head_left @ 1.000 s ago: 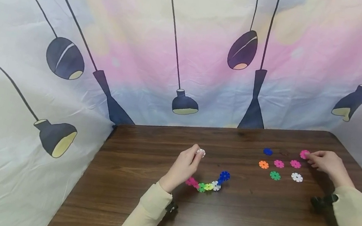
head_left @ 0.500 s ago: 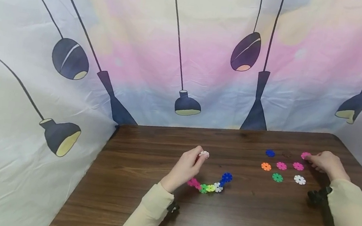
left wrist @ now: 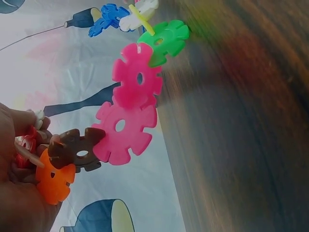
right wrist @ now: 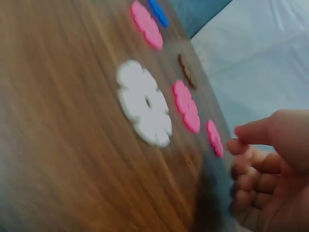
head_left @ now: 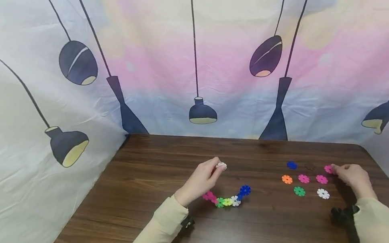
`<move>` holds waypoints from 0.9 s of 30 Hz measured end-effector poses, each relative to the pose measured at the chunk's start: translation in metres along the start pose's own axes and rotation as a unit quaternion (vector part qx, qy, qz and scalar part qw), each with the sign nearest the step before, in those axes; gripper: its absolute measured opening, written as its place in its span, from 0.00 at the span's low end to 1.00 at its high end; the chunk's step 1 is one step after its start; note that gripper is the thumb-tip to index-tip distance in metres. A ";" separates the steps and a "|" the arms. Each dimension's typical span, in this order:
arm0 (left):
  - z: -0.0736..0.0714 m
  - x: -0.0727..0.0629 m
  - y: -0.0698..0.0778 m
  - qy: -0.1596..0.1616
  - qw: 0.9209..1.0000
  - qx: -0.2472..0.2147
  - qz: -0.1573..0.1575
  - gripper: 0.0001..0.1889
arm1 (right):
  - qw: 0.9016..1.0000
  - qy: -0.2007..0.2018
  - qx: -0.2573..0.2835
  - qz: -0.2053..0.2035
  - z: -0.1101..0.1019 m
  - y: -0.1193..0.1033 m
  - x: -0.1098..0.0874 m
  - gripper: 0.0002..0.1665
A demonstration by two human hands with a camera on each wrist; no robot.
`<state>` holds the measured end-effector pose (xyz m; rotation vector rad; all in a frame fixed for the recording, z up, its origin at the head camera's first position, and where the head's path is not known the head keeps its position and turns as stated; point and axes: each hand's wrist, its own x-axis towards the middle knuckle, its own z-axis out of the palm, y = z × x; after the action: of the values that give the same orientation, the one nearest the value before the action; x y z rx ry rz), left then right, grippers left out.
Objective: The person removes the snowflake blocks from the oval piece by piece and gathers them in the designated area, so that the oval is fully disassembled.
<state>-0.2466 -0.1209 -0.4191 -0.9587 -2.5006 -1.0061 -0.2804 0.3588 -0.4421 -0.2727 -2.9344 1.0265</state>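
Observation:
My left hand (head_left: pixel 199 181) grips one end of a chain of linked plastic snowflake discs (head_left: pixel 221 202) and raises it above the table. A white disc (head_left: pixel 221 165) sticks out at its fingertips. The left wrist view shows red (left wrist: pixel 26 147), orange (left wrist: pixel 55 179) and brown discs (left wrist: pixel 77 149) at the fingers. Pink (left wrist: pixel 124 125), green (left wrist: pixel 169 38), yellow, white and blue discs follow along the chain. My right hand (head_left: pixel 353 179) is at a loose pink disc (head_left: pixel 328 169) on the table, its fingers loosely bent. The right wrist view shows a small gap between fingertips and disc (right wrist: pixel 215 138).
On the right of the brown wooden table (head_left: pixel 256 242) lie loose discs: blue (head_left: pixel 292 165), brown (head_left: pixel 309 167), orange (head_left: pixel 287 179), green (head_left: pixel 299 191), white (head_left: pixel 323 193) and two more pink (head_left: pixel 303 178). A lamp-patterned cloth (head_left: pixel 164 73) hangs behind.
The head view has shifted slightly, so everything sits a little further right in it. The white disc at my left fingertips has tilted flatter. My right hand stays beside the same pink disc.

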 end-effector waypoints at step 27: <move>-0.001 0.000 0.005 -0.010 1.000 -0.016 -0.002 0.08 | 0.922 -0.076 0.115 -0.363 0.104 -0.202 -0.068 0.10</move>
<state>-0.2430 -0.1194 -0.4161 -0.9780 -2.5113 -1.0447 -0.2529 0.1277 -0.3956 0.8642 -2.5961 1.2481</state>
